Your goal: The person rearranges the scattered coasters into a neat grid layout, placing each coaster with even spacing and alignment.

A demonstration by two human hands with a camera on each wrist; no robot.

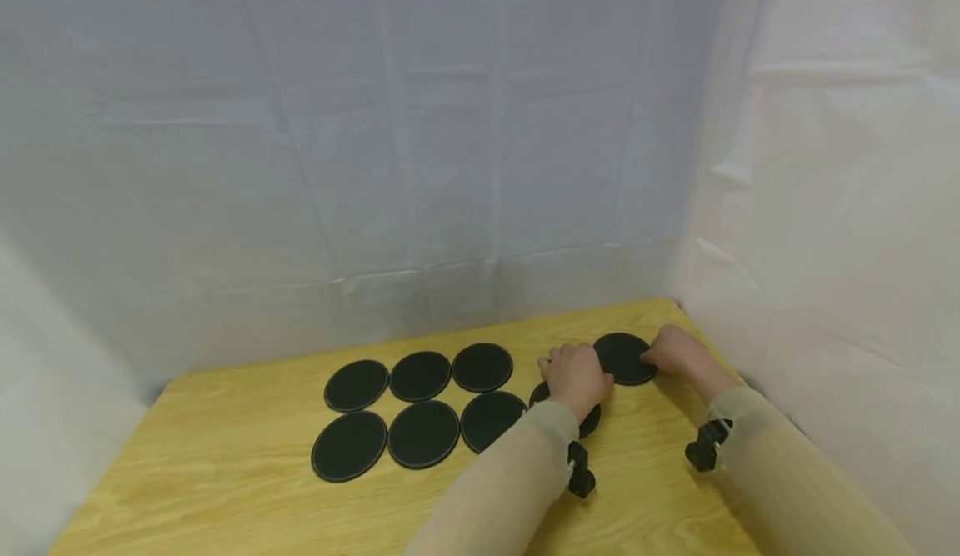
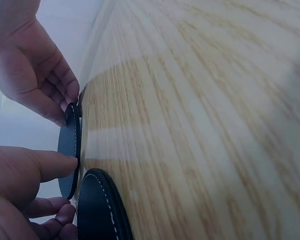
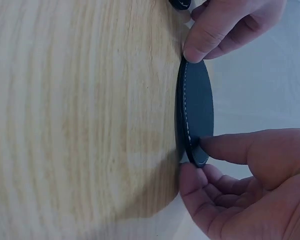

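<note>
1. Sleeves – two pale sleeves point(image 1: 495, 481) enter from the near edge of the wooden table point(image 1: 225, 464); a black wrist camera sits under each forearm.
2. Left hand point(image 1: 576, 377) – it rests over a flat black coaster point(image 1: 588, 418), most of which it hides. Its thumb tip point(image 2: 65, 162) presses on the near rim of the held coaster point(image 1: 624, 358); the other fingers are loosely curled below that rim.
3. Held coaster – a round black disc with pale stitching along the edge, located near the far right corner of the table, between the two hands. The wrist views show it lying just above or on the wood; whether it touches the surface cannot be told.
4. Right hand point(image 1: 675, 352) – thumb point(image 3: 230, 147) on top of the disc and fingers curled beneath pinch its right rim.
5. Coaster group point(image 1: 420, 406) – six matching discs lie flat in two rows of three, left of the hands, set close together.
6. Backdrop point(image 1: 450, 139) – creased white sheeting stands behind and beside the table.
</note>
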